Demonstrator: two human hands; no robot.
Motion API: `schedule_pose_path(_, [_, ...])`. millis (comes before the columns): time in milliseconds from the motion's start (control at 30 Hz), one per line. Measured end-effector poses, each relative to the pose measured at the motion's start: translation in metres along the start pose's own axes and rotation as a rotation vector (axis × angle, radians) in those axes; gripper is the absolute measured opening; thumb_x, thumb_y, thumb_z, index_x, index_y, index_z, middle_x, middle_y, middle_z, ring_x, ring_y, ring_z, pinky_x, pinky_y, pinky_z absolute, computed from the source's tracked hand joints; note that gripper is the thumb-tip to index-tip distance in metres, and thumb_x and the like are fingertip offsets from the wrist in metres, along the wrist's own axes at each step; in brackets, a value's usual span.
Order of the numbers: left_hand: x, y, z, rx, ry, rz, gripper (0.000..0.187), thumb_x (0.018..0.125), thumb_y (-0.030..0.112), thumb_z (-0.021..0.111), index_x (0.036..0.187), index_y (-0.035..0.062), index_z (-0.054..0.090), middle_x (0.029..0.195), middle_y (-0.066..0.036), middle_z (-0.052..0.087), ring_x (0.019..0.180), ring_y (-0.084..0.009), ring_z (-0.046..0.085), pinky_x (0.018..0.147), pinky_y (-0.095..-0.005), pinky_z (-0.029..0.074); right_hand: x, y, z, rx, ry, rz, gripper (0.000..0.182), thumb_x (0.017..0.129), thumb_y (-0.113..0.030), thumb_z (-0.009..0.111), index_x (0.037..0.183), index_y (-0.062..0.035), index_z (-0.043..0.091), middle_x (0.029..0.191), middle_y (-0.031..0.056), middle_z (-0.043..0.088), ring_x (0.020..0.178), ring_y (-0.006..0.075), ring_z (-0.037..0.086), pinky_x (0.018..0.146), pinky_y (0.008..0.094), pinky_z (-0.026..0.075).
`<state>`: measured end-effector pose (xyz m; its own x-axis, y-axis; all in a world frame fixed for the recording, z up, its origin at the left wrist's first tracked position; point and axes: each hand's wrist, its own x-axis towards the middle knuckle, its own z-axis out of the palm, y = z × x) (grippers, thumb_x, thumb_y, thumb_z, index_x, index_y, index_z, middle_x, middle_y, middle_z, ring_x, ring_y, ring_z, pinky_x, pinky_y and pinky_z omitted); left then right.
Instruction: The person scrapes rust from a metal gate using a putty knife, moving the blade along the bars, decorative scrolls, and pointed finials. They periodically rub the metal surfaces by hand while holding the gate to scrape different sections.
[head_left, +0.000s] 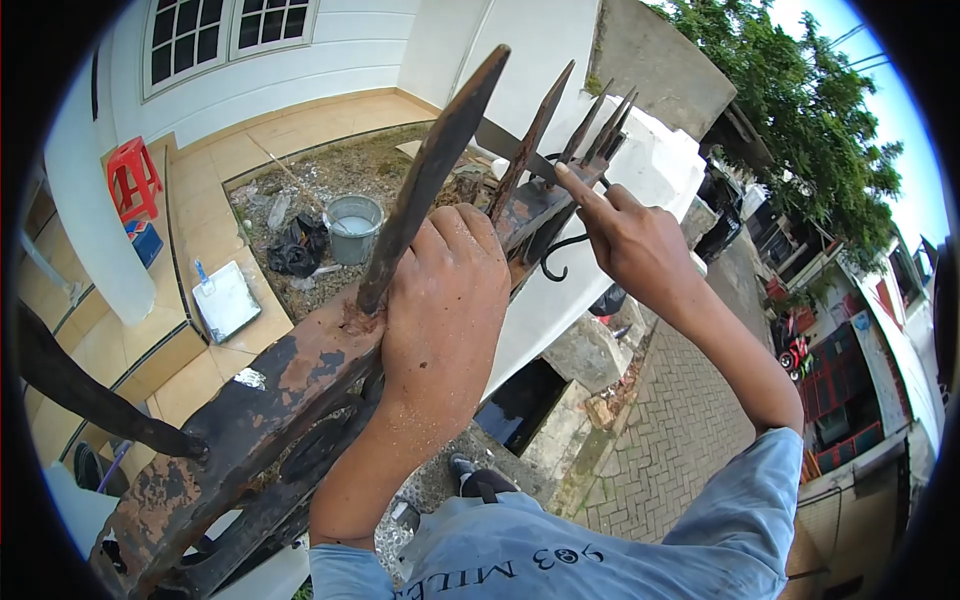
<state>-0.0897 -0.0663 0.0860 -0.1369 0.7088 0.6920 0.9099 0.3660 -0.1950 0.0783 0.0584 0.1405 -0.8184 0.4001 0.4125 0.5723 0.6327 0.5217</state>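
A rusty iron fence rail (290, 370) with flaking dark paint runs diagonally across the head view, with pointed spikes (440, 170) along its top. My left hand (445, 300) is wrapped over the rail, just beside the nearest large spike. Farther along, my right hand (630, 235) is closed with its index finger stretched forward. From that fingertip a flat grey blade (495, 140) reaches left across the rail, passing behind a rusty spike. The blade's grip is hidden by my fingers. A black curled iron hook (553, 268) hangs below my right hand.
A grey bucket (354, 228) of whitish liquid stands in the dirt bed beside a black plastic bag (297, 246). On the tiles are a white lid-like tray with a brush (226, 300) and a red stool (134, 180). A white wall (640, 170) and paved lane (650, 420) flank the fence.
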Motion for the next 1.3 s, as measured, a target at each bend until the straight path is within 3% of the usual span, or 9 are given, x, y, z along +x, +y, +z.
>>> schedule_pose_path(133, [-0.001, 0.002, 0.000, 0.018, -0.018, -0.006, 0.029, 0.081, 0.023, 0.063, 0.104, 0.0043, 0.061, 0.087, -0.005, 0.059, 0.087, -0.0191, 0.059, 0.074, -0.0307, 0.048, 0.000, 0.020, 0.006, 0.138, 0.243, 0.045, 0.062, 0.089, -0.013, 0.058, 0.145, -0.0272, 0.037, 0.099, 0.0155, 0.064, 0.058, 0.0279, 0.063, 0.048, 0.0369, 0.052])
schedule_pose_path(200, [0.001, 0.001, 0.000, 0.016, -0.023, -0.010, 0.030, 0.081, 0.024, 0.064, 0.103, 0.0045, 0.061, 0.087, -0.005, 0.059, 0.088, -0.0189, 0.060, 0.075, -0.0305, 0.048, -0.007, 0.017, 0.010, 0.044, 0.036, -0.039, 0.061, 0.089, -0.013, 0.058, 0.145, -0.0272, 0.037, 0.099, 0.0142, 0.065, 0.056, 0.0268, 0.063, 0.047, 0.0357, 0.051])
schedule_pose_path(333, [0.000, 0.002, 0.000, -0.017, -0.037, -0.011, 0.032, 0.081, 0.027, 0.066, 0.104, 0.0045, 0.061, 0.088, -0.005, 0.059, 0.089, -0.0188, 0.060, 0.075, -0.0302, 0.048, 0.000, 0.029, 0.009, 0.189, 0.245, 0.004, 0.061, 0.090, -0.015, 0.058, 0.145, -0.0311, 0.036, 0.102, 0.0137, 0.065, 0.055, 0.0257, 0.063, 0.047, 0.0358, 0.052])
schedule_pose_path(400, [0.001, 0.002, 0.000, -0.012, -0.041, -0.013, 0.034, 0.080, 0.027, 0.067, 0.105, 0.0042, 0.061, 0.088, -0.005, 0.059, 0.089, -0.0189, 0.060, 0.076, -0.0302, 0.048, -0.010, 0.022, 0.014, 0.026, 0.041, -0.118, 0.060, 0.090, -0.015, 0.058, 0.145, -0.0298, 0.037, 0.098, 0.0132, 0.065, 0.055, 0.0253, 0.062, 0.046, 0.0354, 0.051])
schedule_pose_path(533, [0.001, 0.001, -0.002, -0.008, -0.063, -0.007, 0.038, 0.080, 0.028, 0.068, 0.108, 0.0034, 0.061, 0.089, -0.005, 0.059, 0.090, -0.0190, 0.060, 0.076, -0.0300, 0.048, -0.004, 0.026, 0.006, 0.138, 0.192, 0.087, 0.061, 0.091, -0.015, 0.057, 0.146, -0.0299, 0.035, 0.099, 0.0136, 0.064, 0.056, 0.0253, 0.063, 0.046, 0.0351, 0.051])
schedule_pose_path(600, [0.001, 0.001, -0.002, 0.000, -0.054, -0.004, 0.039, 0.080, 0.029, 0.068, 0.109, 0.0033, 0.061, 0.090, -0.005, 0.059, 0.090, -0.0190, 0.060, 0.076, -0.0300, 0.048, -0.014, 0.015, 0.013, 0.013, 0.034, -0.062, 0.060, 0.091, -0.014, 0.056, 0.145, -0.0292, 0.036, 0.096, 0.0141, 0.065, 0.056, 0.0261, 0.063, 0.047, 0.0353, 0.051])
schedule_pose_path(733, [0.000, 0.001, -0.001, -0.015, -0.044, -0.012, 0.040, 0.079, 0.028, 0.069, 0.109, 0.0031, 0.062, 0.091, -0.006, 0.059, 0.090, -0.0191, 0.060, 0.076, -0.0301, 0.048, -0.001, 0.021, -0.004, 0.134, 0.152, 0.096, 0.060, 0.090, -0.015, 0.057, 0.145, -0.0279, 0.036, 0.102, 0.0138, 0.064, 0.057, 0.0277, 0.063, 0.048, 0.0370, 0.051])
schedule_pose_path(1167, [0.001, 0.001, -0.001, -0.032, -0.064, -0.018, 0.040, 0.080, 0.032, 0.069, 0.108, 0.0039, 0.061, 0.090, -0.005, 0.060, 0.091, -0.0196, 0.060, 0.077, -0.0303, 0.048, -0.005, 0.016, 0.001, 0.051, 0.077, -0.029, 0.060, 0.091, -0.014, 0.056, 0.145, -0.0292, 0.036, 0.097, 0.0132, 0.065, 0.056, 0.0278, 0.063, 0.047, 0.0377, 0.051])
schedule_pose_path(1300, [0.000, -0.002, 0.003, 0.032, 0.072, 0.020, 0.022, 0.081, 0.018, 0.061, 0.099, 0.0048, 0.062, 0.081, -0.001, 0.056, 0.080, -0.0132, 0.056, 0.068, -0.0239, 0.044, -0.005, 0.026, 0.006, 0.138, 0.165, 0.006, 0.059, 0.091, -0.015, 0.057, 0.144, -0.0302, 0.038, 0.091, 0.0121, 0.064, 0.051, 0.0249, 0.060, 0.044, 0.0345, 0.050])
